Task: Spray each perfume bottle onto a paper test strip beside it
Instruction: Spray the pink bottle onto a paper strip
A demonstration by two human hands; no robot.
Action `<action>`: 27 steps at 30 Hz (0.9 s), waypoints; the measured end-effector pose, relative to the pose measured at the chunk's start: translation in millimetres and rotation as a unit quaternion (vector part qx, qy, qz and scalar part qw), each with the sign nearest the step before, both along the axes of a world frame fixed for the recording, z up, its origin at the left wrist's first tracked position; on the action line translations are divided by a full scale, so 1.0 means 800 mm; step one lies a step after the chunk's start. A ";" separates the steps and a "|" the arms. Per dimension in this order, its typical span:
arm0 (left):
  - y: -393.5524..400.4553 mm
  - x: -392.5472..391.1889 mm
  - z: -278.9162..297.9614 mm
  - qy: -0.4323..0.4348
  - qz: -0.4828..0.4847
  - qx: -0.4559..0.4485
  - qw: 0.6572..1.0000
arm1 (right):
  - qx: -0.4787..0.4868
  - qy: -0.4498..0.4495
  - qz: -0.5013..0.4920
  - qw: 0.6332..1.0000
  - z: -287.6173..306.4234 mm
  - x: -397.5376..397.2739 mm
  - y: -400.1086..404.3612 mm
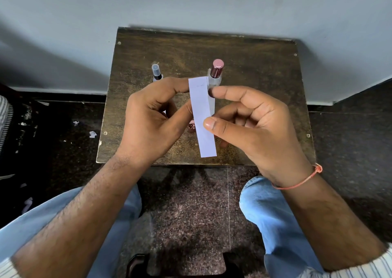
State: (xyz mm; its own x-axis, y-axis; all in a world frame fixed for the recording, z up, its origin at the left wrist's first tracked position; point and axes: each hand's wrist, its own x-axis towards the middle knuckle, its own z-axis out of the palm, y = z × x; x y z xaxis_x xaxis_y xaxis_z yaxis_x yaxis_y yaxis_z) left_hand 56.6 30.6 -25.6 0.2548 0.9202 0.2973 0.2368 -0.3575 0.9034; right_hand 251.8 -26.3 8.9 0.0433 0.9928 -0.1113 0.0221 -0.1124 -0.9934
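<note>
I pinch the paper strip (203,116) in both hands, left hand (152,116) and right hand (252,120), above the surface (254,69). Lowering it carelessly could topple the pink-capped bottle (216,74) just behind.

White strip (203,116); pink bottle cap (217,68); brown mottled table (254,82).

Two bottles stand toward the tabletop's (254,69) far edge: one (156,73) left, one (216,71) right. A strip (202,116) is held above the middle, before them.

White paper strip (203,116) before two capped bottles (216,74).
</note>
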 end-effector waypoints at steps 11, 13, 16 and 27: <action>0.002 -0.002 0.002 0.033 -0.022 0.079 0.996 | -0.130 0.104 0.001 0.986 0.015 -0.018 -0.002; 0.001 -0.003 0.001 0.043 -0.025 0.085 0.995 | -0.138 0.098 0.008 0.986 0.016 -0.020 -0.002; 0.002 -0.004 0.002 0.056 -0.019 0.088 0.994 | -0.137 0.109 0.002 0.985 0.017 -0.021 -0.001; 0.003 -0.006 0.002 0.057 -0.024 0.081 0.995 | -0.153 0.167 0.026 0.974 0.032 -0.026 0.001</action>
